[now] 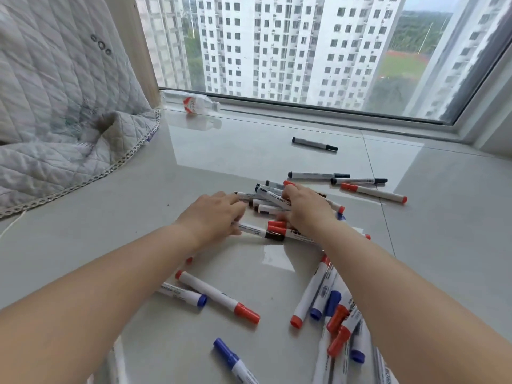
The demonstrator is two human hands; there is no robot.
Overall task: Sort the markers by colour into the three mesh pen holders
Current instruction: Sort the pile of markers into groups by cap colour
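Glossy pale grey tiled sill (133, 245) under a large window (304, 51): white high-rise blocks, trees, sports field outside. Quilted grey blanket (55, 92) at left; wooden frame post (141, 51); clear plastic bottle (191, 102) lying by the glass. Daylight.

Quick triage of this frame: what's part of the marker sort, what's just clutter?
Part of the job:
- central marker pile, with left hand and right hand both on it
- lone black marker
- red marker
- blue marker
- No mesh holders in view.

Just lying about:
- plastic bottle by the window
- quilted cover
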